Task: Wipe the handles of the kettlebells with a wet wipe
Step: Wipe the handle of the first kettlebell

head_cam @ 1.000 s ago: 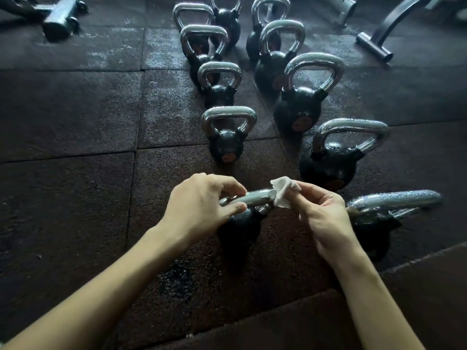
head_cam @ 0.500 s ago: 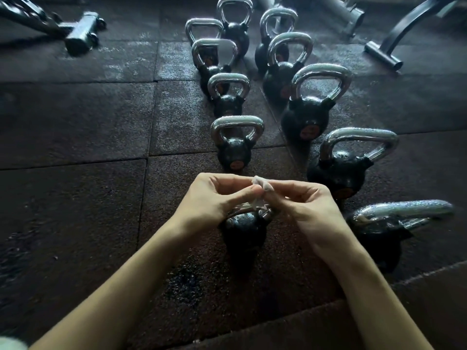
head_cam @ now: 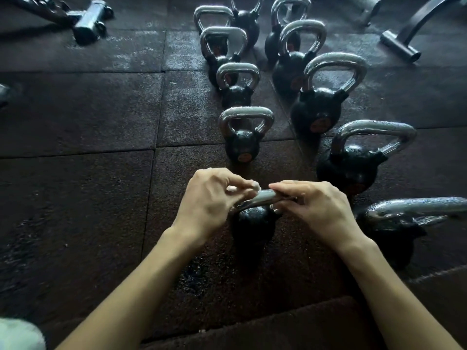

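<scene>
The nearest kettlebell point(head_cam: 252, 226) stands upright on the rubber floor point(head_cam: 88, 193) right in front of the person, at the near end of the left-hand row, and both hands are on its chrome handle point(head_cam: 262, 197); the left hand point(head_cam: 212, 198) has its fingers curled and pinches the wet wipe point(head_cam: 255, 185) between thumb and fingertips, pressing it to the top bar near the middle; only small white scraps of the wipe show between the fingers, so how it is folded cannot be told; the right hand point(head_cam: 313, 205) is curled round the right part of the same bar, fingers over the top and a fingertip showing beneath, and it looks to hold nothing else; that grip is probably there to steady the bell so it does not rock or turn while the wipe is rubbed along the metal; the wipe held small in the fingertips lets it wrap the narrow bar and follow the bend down to the horns; the other kettlebells point(head_cam: 243, 137) stand in two rows running away from the person, smaller ones on the left and larger ones point(head_cam: 353, 160) on the right, handles up and close together, which keeps each within easy reach in turn; the big bell nearest on the right point(head_cam: 394, 223) shows a wet-looking, beaded handle; frame feet of gym equipment point(head_cam: 91, 18) lie at the far corners.
</scene>
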`<move>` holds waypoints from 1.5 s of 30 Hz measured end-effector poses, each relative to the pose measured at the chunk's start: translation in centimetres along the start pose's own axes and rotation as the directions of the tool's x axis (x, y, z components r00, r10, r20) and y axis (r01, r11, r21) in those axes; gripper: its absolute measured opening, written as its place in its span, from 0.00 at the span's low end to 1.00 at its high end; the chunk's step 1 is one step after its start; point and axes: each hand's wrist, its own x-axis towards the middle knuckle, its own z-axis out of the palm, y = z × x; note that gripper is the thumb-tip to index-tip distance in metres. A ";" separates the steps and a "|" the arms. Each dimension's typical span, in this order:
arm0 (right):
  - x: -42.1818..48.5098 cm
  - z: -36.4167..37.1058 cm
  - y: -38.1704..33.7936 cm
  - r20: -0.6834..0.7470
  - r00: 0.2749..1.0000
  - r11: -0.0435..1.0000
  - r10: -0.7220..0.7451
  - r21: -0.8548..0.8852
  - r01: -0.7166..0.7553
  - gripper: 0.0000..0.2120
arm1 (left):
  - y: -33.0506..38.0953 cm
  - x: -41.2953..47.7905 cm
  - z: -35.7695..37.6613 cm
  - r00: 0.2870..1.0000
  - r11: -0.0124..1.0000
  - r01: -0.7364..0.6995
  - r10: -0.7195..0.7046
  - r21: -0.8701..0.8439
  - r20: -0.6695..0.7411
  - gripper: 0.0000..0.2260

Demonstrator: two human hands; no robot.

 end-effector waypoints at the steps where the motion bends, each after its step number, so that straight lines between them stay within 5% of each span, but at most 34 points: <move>1: -0.2 0.0 0.2 -0.005 1.000 1.000 0.006 -0.003 -0.006 0.18 | -0.4 -0.2 -0.3 0.999 0.996 0.037 -0.036 -0.080 0.021 0.07; 12: 0.0 0.6 0.3 -0.025 0.999 0.996 0.036 0.080 -0.034 0.19 | -2.0 -2.2 -0.4 0.993 0.986 -0.117 0.120 -0.118 0.017 0.09; 16: 0.2 0.6 0.7 -0.031 0.997 0.996 0.065 0.069 -0.063 0.19 | -2.9 -2.9 0.3 0.990 0.936 0.029 -0.075 -0.351 -0.117 0.11; 21: -0.4 0.6 1.1 -0.064 0.989 0.991 0.130 0.030 -0.128 0.18 | -2.4 -2.4 1.6 0.985 0.926 0.016 -0.078 -0.376 -0.151 0.11; 26: -0.8 0.8 1.0 -0.093 0.978 0.982 0.187 0.022 -0.185 0.18 | -5.6 -2.1 3.3 0.940 0.863 0.242 -0.322 -0.444 -0.113 0.10; 39: -1.6 1.2 -0.1 -0.118 0.936 0.943 0.331 0.066 -0.325 0.17 | -6.1 -1.7 6.4 0.873 0.721 0.320 -0.476 -0.615 -0.104 0.11; 45: -1.3 2.2 -4.7 -0.138 0.931 0.937 0.339 -0.036 -0.346 0.15 | -5.7 -0.1 7.9 0.775 0.624 0.384 -0.619 -0.681 -0.130 0.11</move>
